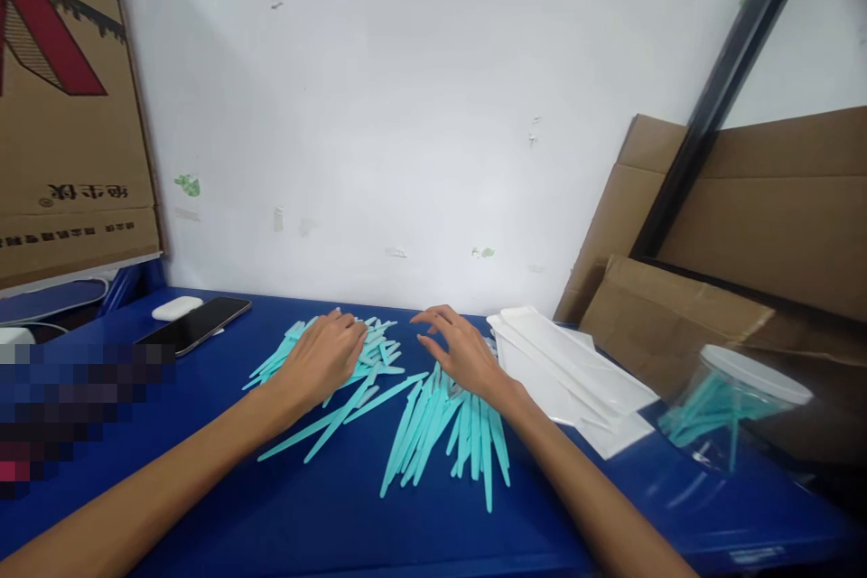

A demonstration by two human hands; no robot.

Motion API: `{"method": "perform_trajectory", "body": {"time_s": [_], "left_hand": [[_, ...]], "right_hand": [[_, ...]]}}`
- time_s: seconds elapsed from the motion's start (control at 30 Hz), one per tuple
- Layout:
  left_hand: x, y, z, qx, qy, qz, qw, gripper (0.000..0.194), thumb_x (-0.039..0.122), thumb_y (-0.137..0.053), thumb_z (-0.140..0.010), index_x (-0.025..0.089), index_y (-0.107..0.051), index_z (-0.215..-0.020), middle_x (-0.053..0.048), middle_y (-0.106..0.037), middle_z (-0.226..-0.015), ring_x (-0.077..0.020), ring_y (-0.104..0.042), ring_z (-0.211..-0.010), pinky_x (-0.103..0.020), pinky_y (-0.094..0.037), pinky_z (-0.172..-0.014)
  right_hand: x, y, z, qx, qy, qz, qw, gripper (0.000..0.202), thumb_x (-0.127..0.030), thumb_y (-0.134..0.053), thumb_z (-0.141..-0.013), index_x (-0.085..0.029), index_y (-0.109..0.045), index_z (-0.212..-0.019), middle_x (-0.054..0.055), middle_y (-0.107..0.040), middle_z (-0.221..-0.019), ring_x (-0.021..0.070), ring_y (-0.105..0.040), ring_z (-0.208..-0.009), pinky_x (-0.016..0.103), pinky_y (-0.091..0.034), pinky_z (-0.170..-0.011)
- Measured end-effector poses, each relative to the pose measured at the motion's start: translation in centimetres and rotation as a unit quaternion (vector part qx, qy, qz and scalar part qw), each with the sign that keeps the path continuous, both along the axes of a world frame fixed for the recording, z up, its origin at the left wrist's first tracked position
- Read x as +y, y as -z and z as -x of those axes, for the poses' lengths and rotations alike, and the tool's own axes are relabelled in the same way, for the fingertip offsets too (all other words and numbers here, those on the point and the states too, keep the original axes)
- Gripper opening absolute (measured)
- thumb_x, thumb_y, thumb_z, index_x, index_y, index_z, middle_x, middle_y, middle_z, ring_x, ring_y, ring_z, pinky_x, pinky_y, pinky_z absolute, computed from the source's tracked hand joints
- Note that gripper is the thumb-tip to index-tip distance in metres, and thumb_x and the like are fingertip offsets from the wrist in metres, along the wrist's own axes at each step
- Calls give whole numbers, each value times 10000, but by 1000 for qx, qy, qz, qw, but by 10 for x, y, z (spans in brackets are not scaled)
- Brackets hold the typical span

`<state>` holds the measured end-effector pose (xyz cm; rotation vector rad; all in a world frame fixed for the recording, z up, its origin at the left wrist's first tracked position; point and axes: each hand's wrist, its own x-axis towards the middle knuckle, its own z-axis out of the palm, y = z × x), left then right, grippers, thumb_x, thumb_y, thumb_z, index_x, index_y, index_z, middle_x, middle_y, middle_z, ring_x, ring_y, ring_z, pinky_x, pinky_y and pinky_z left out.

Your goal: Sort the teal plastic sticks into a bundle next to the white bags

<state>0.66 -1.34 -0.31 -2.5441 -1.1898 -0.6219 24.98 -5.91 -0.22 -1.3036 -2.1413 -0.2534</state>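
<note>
Many slim turquoise plastic sticks lie in two heaps on the blue table (325, 515). My left hand (327, 352) rests over the left heap (291, 442), its fingers bent down among the sticks; what they grip, if anything, is hidden. Above the top end of the right heap (433, 433) is my right hand (461, 348), thumb and fingers apart and nothing between them. The right heap's sticks fan toward the front edge, with a few greyish ends near my right hand.
White paper packets (575, 370) lie right of the heaps. Farther right is a clear jar (728, 406) with turquoise sticks inside. A phone (200, 325) and a white case (177, 308) sit at the back left. Cardboard (684, 316) leans at the right.
</note>
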Motion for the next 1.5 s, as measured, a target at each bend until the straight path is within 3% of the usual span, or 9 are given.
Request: {"method": "perform_trajectory", "body": {"time_s": [0.2,0.37,0.5,0.77,0.93,1.13,1.23,1.37,1.5], "left_hand": [[5,0,11,-16,25,37,999,387,381,-402,-949,170,-628,-1182,-156,-613,-1132,-310,-525,-1095,-450,-449,-898],[-5,-1,16,34,75,134,988,715,620,-545,-828,354,-350,-1462,-130,-323,-1531,-412,-272,-1399,-644,-276,-1059],[-4,-2,22,58,91,163,981,814,515,-649,-782,382,-272,-1491,-124,-211,-1591,-425,-151,-1450,-672,-231,-1080],[1,-7,27,54,110,151,981,621,416,-611,-815,370,-410,-1401,-103,-342,-1501,-413,-264,-1402,-666,-250,-1073],[-18,-3,10,43,166,92,981,275,453,-538,-880,250,-598,-1056,-98,-461,-1344,-344,-362,-1323,-572,-306,-1075],[-30,9,-6,82,172,3,982,184,352,-540,-888,193,-611,-948,-127,-487,-1311,-360,-371,-1299,-533,-334,-1044],[-30,9,-9,111,156,-29,981,143,264,-526,-881,169,-631,-904,-142,-533,-1256,-347,-419,-1253,-513,-344,-1027],[-29,8,-11,146,140,-63,977,185,241,-500,-886,143,-657,-885,-153,-574,-1172,-338,-473,-1171,-498,-363,-990],[-30,8,-13,162,134,-86,974,225,237,-464,-906,128,-657,-938,-160,-587,-1137,-327,-500,-1097,-487,-380,-944]], "right_hand": [[1,-2,-8,-40,7,7,999,264,-247,-462,-981,-287,-592,-1207,64,-543,-1256,158,-628,-850,345,-505,-842],[4,0,-11,-53,14,17,998,233,-242,-468,-981,-270,-633,-1142,58,-557,-1212,174,-620,-938,327,-489,-847],[7,1,-16,-66,11,22,998,237,-246,-479,-978,-263,-633,-1158,57,-586,-1176,184,-616,-985,326,-474,-873],[23,12,-41,-122,107,39,986,362,-294,-370,-1018,-218,-588,-1297,84,-625,-1287,227,-533,-1223,389,-353,-1054],[33,29,-55,-127,170,142,967,496,-367,-232,-1034,-182,-460,-1434,87,-456,-1484,256,-349,-1405,451,-250,-1138],[33,26,-51,-161,138,148,966,446,-223,-299,-993,-199,-553,-1359,87,-659,-1265,253,-609,-1158,393,-346,-1045],[31,20,-48,-163,119,127,971,448,-174,-329,-968,-213,-569,-1345,76,-692,-1203,234,-632,-1112,351,-355,-1026],[34,21,-52,-111,114,102,982,454,-228,-299,-999,-185,-505,-1401,73,-590,-1362,207,-510,-1282,323,-312,-1086],[40,32,-61,-80,138,171,972,535,-412,-219,-1029,-168,-400,-1470,68,-397,-1524,239,-286,-1439,411,-228,-1153]]}}
